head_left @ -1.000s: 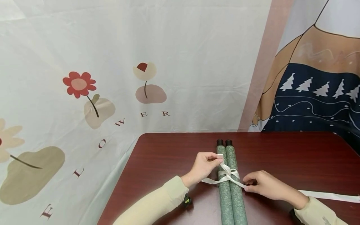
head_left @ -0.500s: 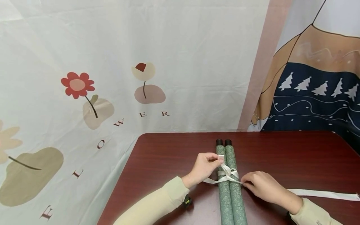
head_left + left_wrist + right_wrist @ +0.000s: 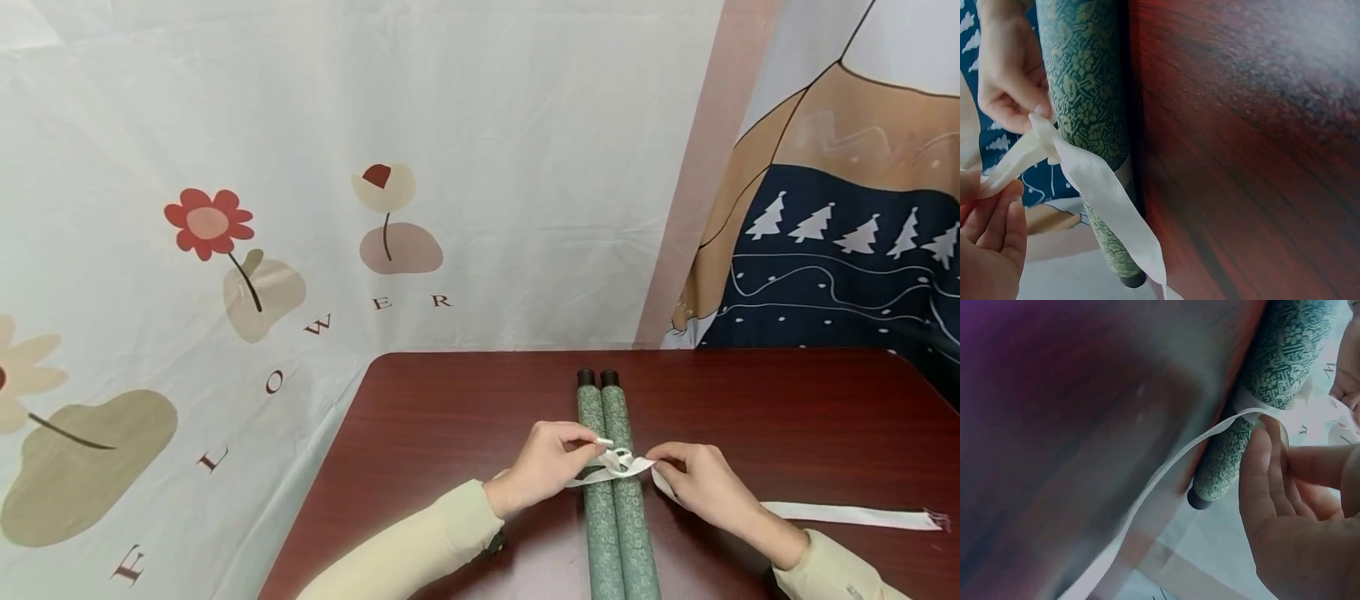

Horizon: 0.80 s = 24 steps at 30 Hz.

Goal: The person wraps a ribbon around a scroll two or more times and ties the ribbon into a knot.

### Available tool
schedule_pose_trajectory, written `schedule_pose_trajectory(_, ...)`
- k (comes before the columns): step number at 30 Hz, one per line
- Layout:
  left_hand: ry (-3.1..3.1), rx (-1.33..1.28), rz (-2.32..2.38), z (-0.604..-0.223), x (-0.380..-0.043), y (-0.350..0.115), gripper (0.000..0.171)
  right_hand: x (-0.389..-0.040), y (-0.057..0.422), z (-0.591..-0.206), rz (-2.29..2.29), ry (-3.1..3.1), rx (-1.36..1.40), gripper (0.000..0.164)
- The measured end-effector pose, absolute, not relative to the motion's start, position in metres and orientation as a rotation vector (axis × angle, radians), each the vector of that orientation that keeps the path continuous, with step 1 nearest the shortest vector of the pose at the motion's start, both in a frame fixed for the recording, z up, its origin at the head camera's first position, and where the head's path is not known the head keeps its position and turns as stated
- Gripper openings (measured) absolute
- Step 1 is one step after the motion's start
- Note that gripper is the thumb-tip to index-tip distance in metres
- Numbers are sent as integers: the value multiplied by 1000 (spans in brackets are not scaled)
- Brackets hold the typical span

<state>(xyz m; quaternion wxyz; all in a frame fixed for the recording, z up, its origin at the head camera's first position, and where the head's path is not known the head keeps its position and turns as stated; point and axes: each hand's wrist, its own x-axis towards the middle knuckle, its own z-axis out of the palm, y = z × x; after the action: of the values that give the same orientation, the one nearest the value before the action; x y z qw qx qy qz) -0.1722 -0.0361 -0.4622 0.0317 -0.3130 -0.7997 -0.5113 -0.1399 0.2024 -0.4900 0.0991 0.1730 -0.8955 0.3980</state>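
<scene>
Two green patterned scrolls (image 3: 633,533) with black end knobs lie side by side on the table, pointing away from me. A white ribbon (image 3: 624,463) wraps round both and crosses in a loose knot with a small loop on top. My left hand (image 3: 546,467) pinches one end of the ribbon just left of the knot, between thumb and fingers. To the right of the scrolls, my right hand (image 3: 705,483) pinches another stretch of it, also seen close up as a ribbon (image 3: 1175,459) in the right wrist view. Under the hands, part of the knot is hidden.
The dark red table (image 3: 465,400) has a glossy top. A ribbon tail with a frayed end runs right along it, behind my right forearm. A white cloth backdrop (image 3: 525,167) with printed flowers hangs beyond the far edge.
My left hand has lowered slightly toward the knot with its ribbon end. The right hand has shifted up and its ribbon stretch now lies higher, closer to level with the knot.
</scene>
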Motion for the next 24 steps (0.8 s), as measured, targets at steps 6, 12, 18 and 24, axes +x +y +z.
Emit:
schedule_pose_trajectory(6,-2331,-1318,-1203,-461,-163,-38,11,-137,200,-482,1482,-2676,286,18)
schedule_pose_trajectory(12,-2235,-1574,-956,-461,-155,-36,13,-135,199,-473,1646,-2676,163,22)
schedule_pose_trajectory(18,-2233,-1661,-712,-462,-150,-33,14,-138,194,-472,1569,-2676,158,32)
schedule_pose_trajectory(24,-2236,-1717,-521,-463,-147,-30,15,-137,190,-476,1570,-2594,197,24)
